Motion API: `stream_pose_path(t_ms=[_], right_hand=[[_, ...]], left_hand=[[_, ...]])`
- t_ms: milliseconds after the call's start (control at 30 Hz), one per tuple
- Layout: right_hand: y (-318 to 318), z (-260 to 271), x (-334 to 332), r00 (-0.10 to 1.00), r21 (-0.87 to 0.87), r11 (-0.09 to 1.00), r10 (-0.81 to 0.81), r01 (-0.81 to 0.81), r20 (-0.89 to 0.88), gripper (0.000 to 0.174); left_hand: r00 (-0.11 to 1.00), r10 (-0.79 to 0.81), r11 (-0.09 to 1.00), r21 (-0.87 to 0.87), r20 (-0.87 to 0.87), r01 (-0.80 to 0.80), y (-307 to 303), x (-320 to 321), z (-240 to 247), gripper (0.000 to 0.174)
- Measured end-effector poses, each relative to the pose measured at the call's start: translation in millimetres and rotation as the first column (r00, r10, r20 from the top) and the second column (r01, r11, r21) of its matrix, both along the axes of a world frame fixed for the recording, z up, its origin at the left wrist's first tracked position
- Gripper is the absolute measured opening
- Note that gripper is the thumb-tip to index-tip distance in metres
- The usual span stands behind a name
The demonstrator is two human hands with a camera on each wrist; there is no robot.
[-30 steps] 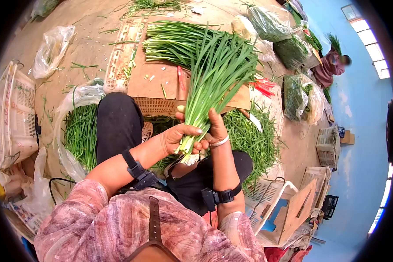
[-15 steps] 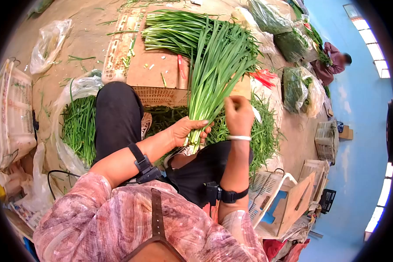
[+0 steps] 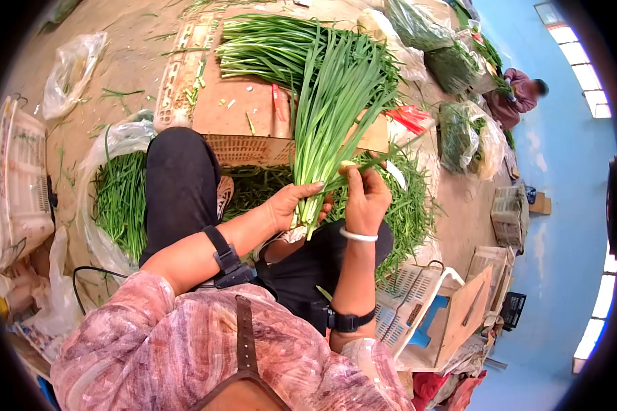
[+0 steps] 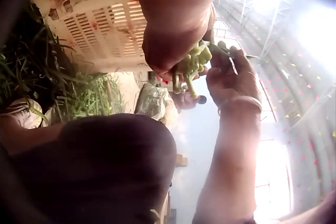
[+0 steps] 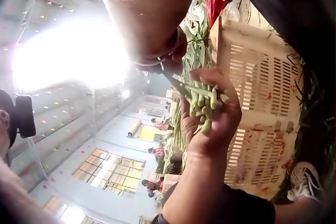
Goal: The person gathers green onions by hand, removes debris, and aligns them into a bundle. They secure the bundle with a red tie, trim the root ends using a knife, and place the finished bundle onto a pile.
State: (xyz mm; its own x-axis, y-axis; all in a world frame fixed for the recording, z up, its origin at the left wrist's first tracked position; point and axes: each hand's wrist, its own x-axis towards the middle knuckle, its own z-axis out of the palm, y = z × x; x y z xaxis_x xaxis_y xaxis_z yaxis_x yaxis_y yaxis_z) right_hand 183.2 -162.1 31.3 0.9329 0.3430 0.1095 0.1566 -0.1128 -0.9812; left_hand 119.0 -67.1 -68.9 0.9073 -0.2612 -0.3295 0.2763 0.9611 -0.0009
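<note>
My left hand (image 3: 288, 205) grips a bunch of garlic chives (image 3: 332, 109) near its pale cut ends, which stick out below the fingers. The long green leaves fan up over the crate's board. Close on the right, my right hand (image 3: 367, 198) pinches a single chive leaf (image 3: 376, 162) between thumb and fingers. Something pale yellow shows at its fingertips. In the right wrist view, this leaf stretches from my right hand across to the chive ends (image 5: 202, 106). A second heap of garlic chives (image 3: 260, 48) lies on the board (image 3: 243, 116) behind the bunch.
Red ties (image 3: 410, 118) lie right of the board. A knife (image 3: 396, 175) rests on loose greens (image 3: 411, 212) by my right knee. A plastic bag of greens (image 3: 120, 198) stands at my left. Filled bags (image 3: 459, 137) line the right side, where another person (image 3: 517, 99) sits.
My right hand has let go of the bunch's base, moved off to the right, then come back beside it with a leaf in its fingers. The left hand keeps its grip.
</note>
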Motion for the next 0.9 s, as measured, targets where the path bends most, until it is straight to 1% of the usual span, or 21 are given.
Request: stream_pose_path(t_ms=[33, 67, 133, 200, 233, 267, 333, 400, 467, 500, 533, 567, 600, 633, 667, 700, 733, 800, 833, 867, 900], right_hand=[[-2.4, 5.0, -7.6, 0.998, -0.007, 0.998, 0.057, -0.057, 0.038, 0.01], [-3.7, 10.1, -18.9, 0.988, 0.089, 0.991, 0.112, -0.103, -0.103, 0.008], [-13.8, 6.3, -30.6, 0.952, -0.207, 0.952, 0.259, -0.224, 0.161, 0.011], [-8.2, 1.7, -38.8, 0.859, -0.149, 0.932, 0.363, -0.331, 0.362, 0.017], [-7.6, 14.4, -47.2, 0.85, -0.189, 0.902, 0.43, -0.389, 0.305, 0.019], [-6.3, 19.7, -54.6, 0.806, -0.268, 0.872, 0.484, -0.41, 0.341, 0.019], [-12.7, 25.6, -64.9, 0.752, -0.251, 0.784, 0.619, -0.569, 0.228, 0.017], [-27.1, 47.2, -68.1, 0.844, -0.008, 0.844, 0.536, -0.536, -0.036, 0.007], [-51.0, 49.6, -49.9, 0.922, 0.357, 0.893, 0.349, -0.273, -0.167, 0.004], [-61.4, 46.8, -31.4, 0.929, 0.61, 0.771, 0.338, -0.183, -0.149, 0.012], [-90.2, 39.8, -2.2, 0.935, 0.699, 0.702, 0.324, -0.136, -0.143, 0.022], [-115.5, 36.2, 23.1, 0.874, 0.871, 0.465, 0.346, 0.155, -0.341, 0.027], [-122.6, 32.8, 40.2, 0.944, 0.825, 0.472, -0.051, 0.31, -0.326, 0.029], [-142.2, 18.5, 55.9, 0.965, 0.825, 0.562, 0.176, 0.066, -0.197, 0.044], [-155.6, -1.3, 71.2, 0.922, 0.647, 0.711, -0.007, 0.276, -0.386, 0.064], [-159.0, -29.3, 77.6, 0.926, 0.177, 0.937, -0.244, 0.302, -0.288, 0.064], [-156.1, -48.5, 78.2, 0.915, -0.336, 0.875, -0.396, 0.349, -0.078, 0.064], [-115.3, -55.0, 57.8, 0.911, -0.24, 0.97, -0.141, 0.047, -0.388, 0.065], [-90.7, -51.4, 43.5, 0.808, 0.041, 0.998, 0.065, -0.05, -0.585, 0.067], [-67.9, -50.8, 29.6, 0.656, 0.333, 0.94, 0.301, -0.079, -0.692, 0.07], [-49.7, -62.7, 24.3, 0.646, 0.44, 0.882, 0.437, -0.17, -0.626, 0.077]], left_hand=[[0.993, -0.048, 0.998, -0.037, 0.109, 0.052, 2.0, 1.0, -18.1, 0.028], [0.993, -0.046, 0.998, -0.036, 0.108, 0.051, 3.0, 0.8, -16.5, 0.028], [0.988, -0.003, 0.993, -0.117, 0.157, 0.022, 2.6, 0.0, -13.3, 0.026], [0.994, 0.033, 0.996, -0.082, 0.107, -0.024, -1.9, 5.9, -25.2, 0.022], [0.994, -0.046, 0.997, -0.054, 0.099, 0.051, 2.1, 7.1, -20.0, 0.021], [0.989, -0.122, 0.992, -0.026, 0.089, 0.125, 6.1, 6.6, -11.2, 0.019], [0.995, -0.084, 0.992, 0.088, -0.044, 0.088, 7.2, 2.4, 1.6, 0.017], [0.993, -0.119, 0.993, 0.011, -0.011, 0.119, 12.1, 4.4, -14.8, 0.019], [0.992, -0.123, 0.992, 0.033, -0.007, 0.123, 14.5, 3.8, -20.9, 0.023], [0.992, -0.13, 0.99, 0.055, -0.001, 0.13, 16.3, 3.9, -21.5, 0.028], [0.992, -0.127, 0.99, 0.055, 0.002, 0.127, 17.5, 3.7, -20.9, 0.028], [0.991, -0.135, 0.99, 0.037, 0.023, 0.134, 17.9, 3.4, -20.1, 0.028], [0.989, -0.142, 0.99, 0.018, 0.045, 0.142, 17.7, 3.2, -19.1, 0.028], [0.99, -0.134, 0.991, 0.02, 0.047, 0.133, 17.5, 2.3, -14.8, 0.03], [0.99, -0.13, 0.991, 0.019, 0.053, 0.13, 17.1, 0.9, -9.2, 0.03], [0.986, -0.145, 0.988, -0.047, 0.085, 0.149, 18.5, 0.5, -2.5, 0.031], [0.981, -0.158, 0.979, -0.111, 0.115, 0.171, 20.4, -0.7, 4.4, 0.032], [0.977, -0.144, 0.968, -0.185, 0.156, 0.172, 19.7, -2.0, 18.8, 0.033], [0.97, -0.147, 0.952, -0.237, 0.193, 0.192, 19.7, -2.7, 23.7, 0.032], [0.962, -0.154, 0.932, -0.288, 0.227, 0.218, 19.4, -5.3, 29.2, 0.031], [0.965, -0.15, 0.941, -0.27, 0.214, 0.206, 19.3, -9.7, 36.4, 0.028]])
